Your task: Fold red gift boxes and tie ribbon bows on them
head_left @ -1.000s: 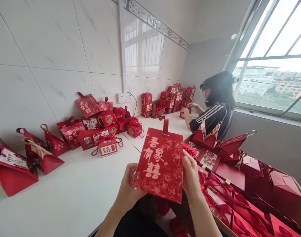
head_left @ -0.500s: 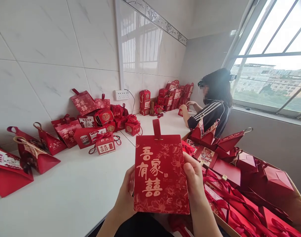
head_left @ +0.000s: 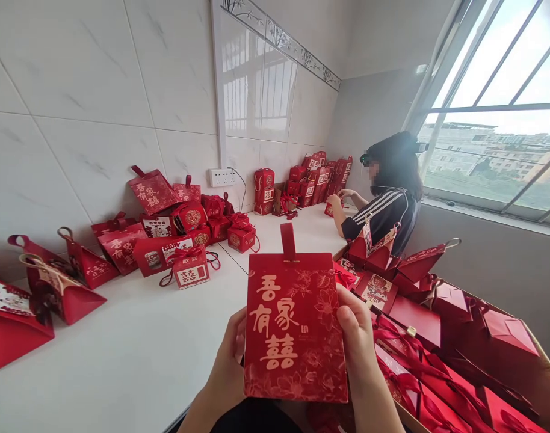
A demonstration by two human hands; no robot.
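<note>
A red gift box (head_left: 295, 337) with pale gold Chinese characters, a floral print and a ribbon loop on top is held upright in front of me. My left hand (head_left: 232, 352) grips its left edge, with the fingertips hidden behind it. On the opposite edge my right hand (head_left: 356, 328) is closed around the side, thumb toward the front. Beyond the box, on the white table (head_left: 135, 337), stands a small red box (head_left: 191, 270) with a bow and cord handles.
Several triangular red boxes (head_left: 62, 294) and a heap of others line the wall at left. A cardboard carton (head_left: 548, 361) full of red gift boxes is at right. Across the table a co-worker (head_left: 387, 192) handles a small red box. A wall socket (head_left: 222, 177) has a cable.
The gift box and both hands sit slightly lower in view, still in the same grip. The surroundings have shifted a little as my head moved.
</note>
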